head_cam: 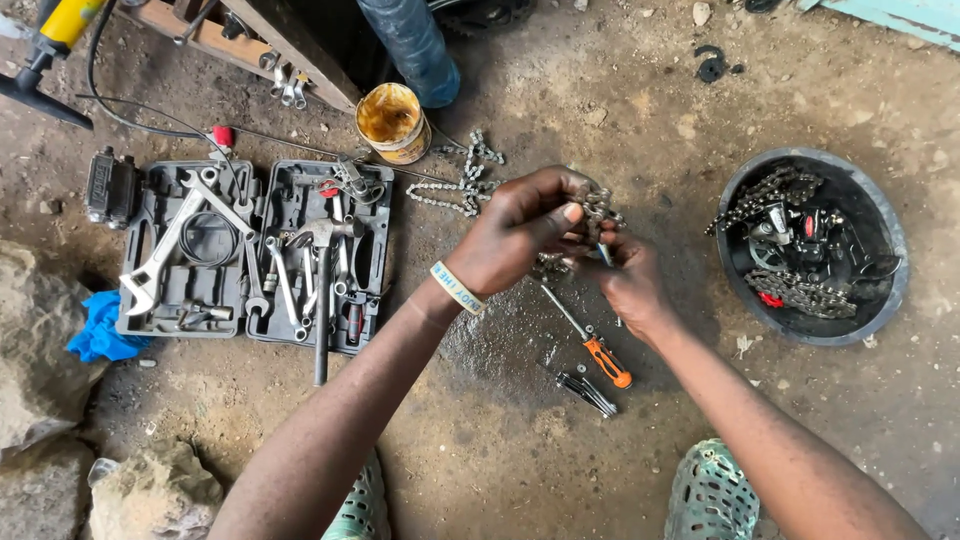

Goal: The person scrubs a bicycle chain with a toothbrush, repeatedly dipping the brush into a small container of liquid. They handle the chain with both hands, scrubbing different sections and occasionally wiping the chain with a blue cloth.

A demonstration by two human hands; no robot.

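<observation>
Bicycle chain (pixel 597 207) hangs bunched between my two hands above the dirt floor (pixel 620 110). My left hand (pixel 520 235) pinches it with curled fingers; my right hand (pixel 628 278) grips it from below. Under them I see an orange-handled screwdriver (pixel 600 355), left an open tool case (pixel 255 255), right a black basin (pixel 885 290) of parts.

We count two hands (pixel 575 245), one open tool case (pixel 255 250), one hammer (pixel 322 290), one orange-handled screwdriver (pixel 592 345), one yellow tin (pixel 393 122), one black basin (pixel 880 240), one blue rag (pixel 98 330) and two green shoes (pixel 710 492).
</observation>
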